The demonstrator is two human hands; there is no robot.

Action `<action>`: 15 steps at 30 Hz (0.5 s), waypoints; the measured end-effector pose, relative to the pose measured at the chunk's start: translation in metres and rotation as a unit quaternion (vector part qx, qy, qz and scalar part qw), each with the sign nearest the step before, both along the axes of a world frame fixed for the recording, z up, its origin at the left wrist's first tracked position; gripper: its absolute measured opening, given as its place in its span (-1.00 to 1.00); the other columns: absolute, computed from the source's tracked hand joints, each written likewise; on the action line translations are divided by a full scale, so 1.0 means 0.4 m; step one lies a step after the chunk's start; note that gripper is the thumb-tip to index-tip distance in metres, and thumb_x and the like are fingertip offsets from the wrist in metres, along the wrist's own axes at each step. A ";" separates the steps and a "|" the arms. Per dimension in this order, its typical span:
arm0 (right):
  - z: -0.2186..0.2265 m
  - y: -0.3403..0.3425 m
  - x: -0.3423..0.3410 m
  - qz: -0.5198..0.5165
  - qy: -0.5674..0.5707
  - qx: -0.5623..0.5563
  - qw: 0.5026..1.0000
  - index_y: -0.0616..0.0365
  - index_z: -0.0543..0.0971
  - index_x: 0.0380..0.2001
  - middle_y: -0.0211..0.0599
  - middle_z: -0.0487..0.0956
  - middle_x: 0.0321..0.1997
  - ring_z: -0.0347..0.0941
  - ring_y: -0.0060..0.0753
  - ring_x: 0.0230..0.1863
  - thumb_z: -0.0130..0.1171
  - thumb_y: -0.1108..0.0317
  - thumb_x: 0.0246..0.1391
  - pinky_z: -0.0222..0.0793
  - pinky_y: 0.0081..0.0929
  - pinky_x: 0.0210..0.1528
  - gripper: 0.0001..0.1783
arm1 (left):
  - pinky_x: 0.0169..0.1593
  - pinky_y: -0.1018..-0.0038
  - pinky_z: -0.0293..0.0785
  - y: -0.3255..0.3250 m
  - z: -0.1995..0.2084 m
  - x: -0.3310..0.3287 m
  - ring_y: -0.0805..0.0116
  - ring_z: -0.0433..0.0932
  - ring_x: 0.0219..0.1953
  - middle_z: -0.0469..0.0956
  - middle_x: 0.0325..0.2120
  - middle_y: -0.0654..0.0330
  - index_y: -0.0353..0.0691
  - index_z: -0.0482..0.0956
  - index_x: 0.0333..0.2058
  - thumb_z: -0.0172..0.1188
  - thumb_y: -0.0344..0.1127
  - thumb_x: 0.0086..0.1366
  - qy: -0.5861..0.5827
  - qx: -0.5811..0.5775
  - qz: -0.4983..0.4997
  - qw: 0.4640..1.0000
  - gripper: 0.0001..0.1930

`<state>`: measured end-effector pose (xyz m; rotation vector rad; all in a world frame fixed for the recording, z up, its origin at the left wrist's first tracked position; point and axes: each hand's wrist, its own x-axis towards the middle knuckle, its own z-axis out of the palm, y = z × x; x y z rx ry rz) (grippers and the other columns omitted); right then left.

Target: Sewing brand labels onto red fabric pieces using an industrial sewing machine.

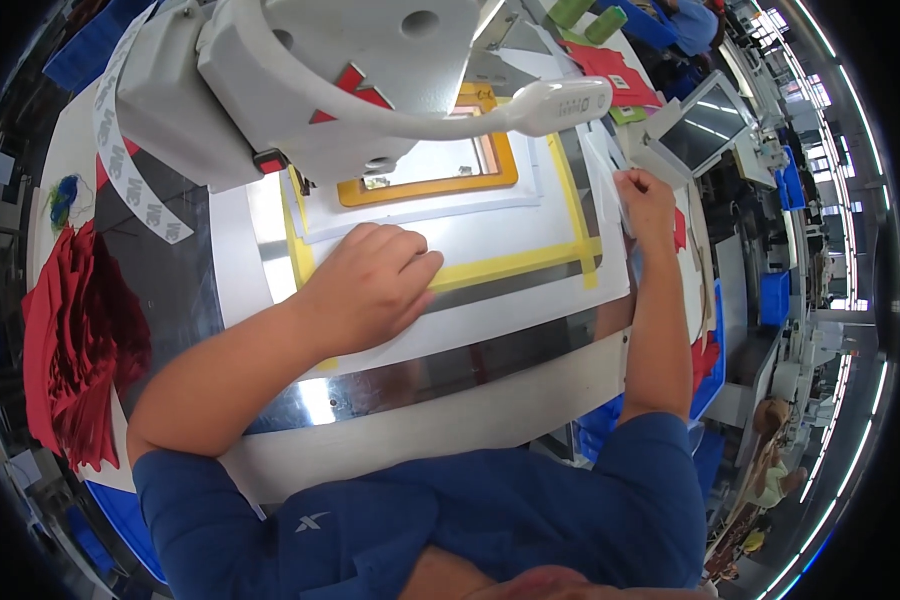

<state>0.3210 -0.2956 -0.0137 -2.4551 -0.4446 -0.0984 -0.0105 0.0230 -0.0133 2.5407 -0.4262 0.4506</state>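
My left hand (375,280) is curled with its fingers together over the near edge of a white sheet (490,235) bordered by yellow tape (515,265); its fingertips are hidden. Beyond it, an amber-yellow frame (430,188) lies on the sheet, partly beneath the grey-white head of a machine (340,90). Farther right, my right hand (648,203) is closed in a pinch beside narrow white papers (602,172). What sits between those fingertips, if anything, is too small to make out.
A pile of red fabric pieces (80,340) hangs at the left. A white handheld-shaped unit (560,105) juts out over the work. At the right stand a tilted screen (708,122) and blue bins (775,298). Green thread spools (605,25) and red cloth (615,78) are at the back.
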 end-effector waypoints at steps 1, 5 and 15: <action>0.005 0.000 -0.007 -0.004 -0.012 0.002 1.000 0.29 0.79 -0.19 -0.27 0.71 -0.40 0.56 -0.45 -0.38 0.45 0.18 0.24 0.50 -0.39 -0.18 -0.67 | 0.13 0.14 0.48 0.000 0.001 -0.001 0.02 0.59 -0.02 0.59 -0.11 0.05 -0.22 0.63 0.01 0.48 -0.31 0.22 0.000 -0.002 -0.002 1.000 -0.61; 0.056 0.032 -0.046 -0.001 0.014 0.054 0.998 0.31 0.79 -0.19 -0.38 0.69 -0.39 0.51 -0.55 -0.35 0.46 0.21 0.26 0.43 -0.50 -0.17 -0.69 | 0.09 0.16 0.49 -0.006 -0.001 0.000 0.03 0.60 -0.05 0.59 -0.13 0.06 -0.24 0.62 0.00 0.47 -0.32 0.21 0.003 -0.005 -0.013 1.000 -0.61; 0.135 0.345 -0.317 0.482 -0.072 0.034 0.872 0.19 0.78 -0.30 -0.29 0.70 -0.31 0.61 -0.24 -0.23 0.51 0.42 0.10 0.51 -0.34 -0.10 -0.88 | 0.19 0.14 0.55 -0.056 -0.002 -0.022 -0.01 0.61 0.07 0.58 0.00 -0.04 -0.33 0.61 0.05 0.44 -0.16 0.26 -0.027 0.019 -0.048 0.998 -0.52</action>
